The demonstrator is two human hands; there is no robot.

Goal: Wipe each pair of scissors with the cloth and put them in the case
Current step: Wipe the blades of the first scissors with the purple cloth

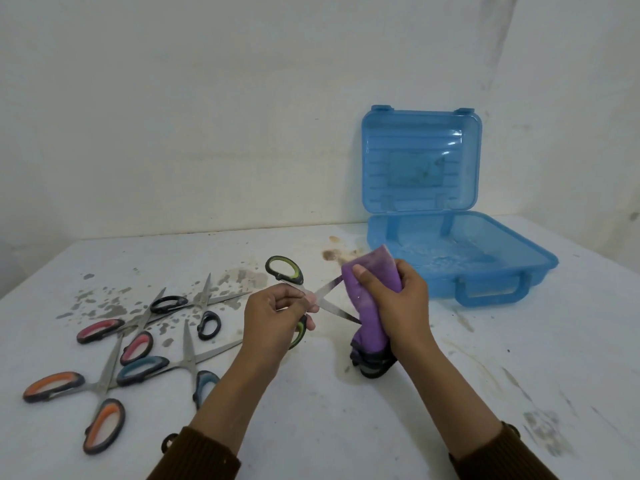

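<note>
Landmark: the blue case, which stands open on the white table with its lid upright against the wall.

Far left of the case, four pairs of scissors lie loose on the table in an overlapping cluster, all with blades spread: the orange-handled scissors farthest from the case and nearest me; the pink-handled scissors just behind them; the teal-handled scissors to their right; the black-handled scissors at the back of the group, toward the wall.

Left of the case, clear of that cluster, my left hand is closed around the pivot of the green-handled scissors. I hold them above the table, blades apart and pointing toward the case; one handle loop rises above my fingers, the other shows below them.

Just in front of the case's near left corner, my right hand is clamped on the purple cloth, thumb pressed against its front. The cloth is bunched upright and wraps the tips of both blades; its darker lower end hangs down to the table. My two hands are near each other but not touching, joined only by the scissors.

The case's bottom tray holds no scissors that I can see; its handle faces me.
</note>
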